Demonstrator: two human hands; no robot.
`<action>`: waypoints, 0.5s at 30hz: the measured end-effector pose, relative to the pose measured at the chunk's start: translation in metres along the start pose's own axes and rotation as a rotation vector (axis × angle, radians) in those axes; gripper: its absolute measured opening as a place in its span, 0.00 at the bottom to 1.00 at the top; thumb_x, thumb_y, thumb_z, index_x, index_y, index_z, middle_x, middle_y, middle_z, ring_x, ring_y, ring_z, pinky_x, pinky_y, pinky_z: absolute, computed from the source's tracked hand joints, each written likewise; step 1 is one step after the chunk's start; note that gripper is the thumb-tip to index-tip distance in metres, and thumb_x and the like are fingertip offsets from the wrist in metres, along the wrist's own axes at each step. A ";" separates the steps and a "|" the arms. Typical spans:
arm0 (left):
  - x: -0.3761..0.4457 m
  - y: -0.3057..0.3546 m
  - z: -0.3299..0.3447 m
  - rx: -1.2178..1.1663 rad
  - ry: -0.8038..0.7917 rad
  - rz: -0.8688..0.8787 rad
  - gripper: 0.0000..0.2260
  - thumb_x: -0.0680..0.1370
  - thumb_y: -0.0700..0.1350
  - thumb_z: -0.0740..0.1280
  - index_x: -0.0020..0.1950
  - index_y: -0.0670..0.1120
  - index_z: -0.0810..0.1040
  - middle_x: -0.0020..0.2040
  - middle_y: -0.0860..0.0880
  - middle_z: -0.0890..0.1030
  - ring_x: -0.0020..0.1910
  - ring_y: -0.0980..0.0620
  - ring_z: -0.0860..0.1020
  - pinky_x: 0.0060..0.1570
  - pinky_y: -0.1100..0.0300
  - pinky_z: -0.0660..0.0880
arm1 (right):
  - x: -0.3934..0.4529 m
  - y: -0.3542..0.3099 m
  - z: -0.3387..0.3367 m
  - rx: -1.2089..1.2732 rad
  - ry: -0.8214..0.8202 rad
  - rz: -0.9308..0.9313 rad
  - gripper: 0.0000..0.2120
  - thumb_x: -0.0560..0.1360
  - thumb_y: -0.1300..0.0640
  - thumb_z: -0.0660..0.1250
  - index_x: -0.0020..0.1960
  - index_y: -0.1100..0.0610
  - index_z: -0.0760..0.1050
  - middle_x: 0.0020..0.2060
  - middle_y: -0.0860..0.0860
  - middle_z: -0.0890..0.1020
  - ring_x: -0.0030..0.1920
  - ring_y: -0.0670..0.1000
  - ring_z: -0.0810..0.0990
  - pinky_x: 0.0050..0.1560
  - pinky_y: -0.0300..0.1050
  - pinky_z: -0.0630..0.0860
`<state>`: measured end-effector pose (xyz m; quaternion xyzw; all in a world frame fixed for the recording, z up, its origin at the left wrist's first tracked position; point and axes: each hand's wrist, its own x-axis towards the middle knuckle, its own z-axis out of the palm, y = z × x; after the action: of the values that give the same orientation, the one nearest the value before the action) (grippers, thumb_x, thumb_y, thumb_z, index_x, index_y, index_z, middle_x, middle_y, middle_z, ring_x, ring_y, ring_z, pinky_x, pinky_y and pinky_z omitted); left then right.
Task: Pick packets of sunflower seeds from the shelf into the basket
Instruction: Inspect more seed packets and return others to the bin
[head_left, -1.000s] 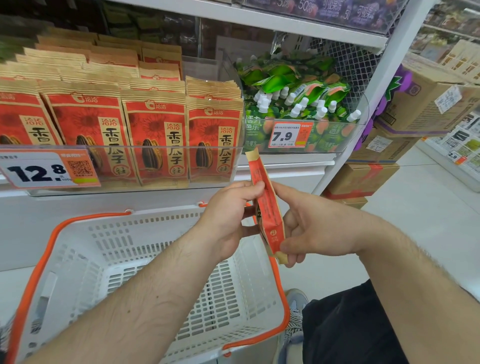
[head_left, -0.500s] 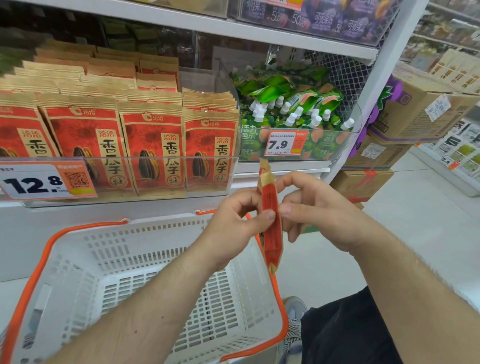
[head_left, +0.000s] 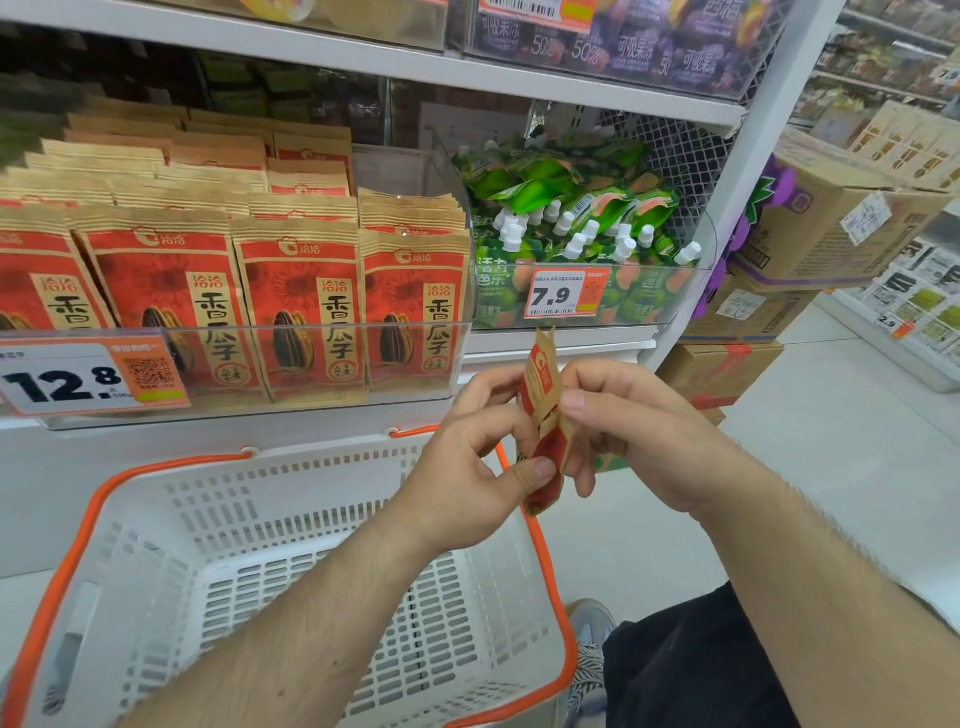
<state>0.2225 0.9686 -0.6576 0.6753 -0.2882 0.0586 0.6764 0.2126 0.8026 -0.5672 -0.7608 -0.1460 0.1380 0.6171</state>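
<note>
Held packet (head_left: 543, 415) of sunflower seeds was edge-on to the camera, upright, above the basket's far right rim. Left hand (head_left: 467, 467) pinched it low, thumb on the red face; right hand (head_left: 634, 431) pinched it higher on the kraft band. Both grips were closed on the packet. White basket (head_left: 218, 519) with orange trim sat at 7 o'clock from the packet, nothing visible inside it. Shelved packets (head_left: 296, 306) stood in rows at 10 o'clock behind a clear rail, price tag 12.8 (head_left: 78, 376) on it. Green spouted pouches (head_left: 576, 208) lay at 12 o'clock.
</note>
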 end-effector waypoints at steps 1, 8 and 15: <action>0.000 -0.001 0.000 -0.007 -0.008 -0.002 0.09 0.71 0.49 0.70 0.42 0.44 0.77 0.68 0.56 0.70 0.71 0.47 0.71 0.67 0.39 0.69 | 0.001 0.000 0.001 0.004 0.011 -0.001 0.13 0.67 0.44 0.69 0.37 0.55 0.78 0.29 0.61 0.78 0.28 0.58 0.75 0.30 0.47 0.73; 0.001 -0.001 0.001 -0.007 -0.041 -0.002 0.14 0.72 0.46 0.69 0.46 0.34 0.80 0.72 0.48 0.69 0.73 0.46 0.69 0.68 0.39 0.68 | 0.005 0.002 0.002 -0.004 0.116 -0.004 0.22 0.75 0.46 0.62 0.42 0.67 0.76 0.30 0.67 0.77 0.22 0.55 0.74 0.26 0.41 0.71; 0.002 0.011 0.000 -0.169 -0.127 -0.155 0.10 0.73 0.44 0.70 0.52 0.56 0.84 0.64 0.48 0.80 0.58 0.53 0.79 0.61 0.53 0.75 | 0.013 0.005 -0.001 -0.056 0.421 0.026 0.11 0.75 0.52 0.69 0.45 0.59 0.73 0.29 0.52 0.76 0.22 0.48 0.72 0.25 0.38 0.69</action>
<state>0.2193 0.9689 -0.6466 0.6384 -0.2813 -0.0609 0.7138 0.2249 0.8059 -0.5726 -0.7915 -0.0076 -0.0201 0.6108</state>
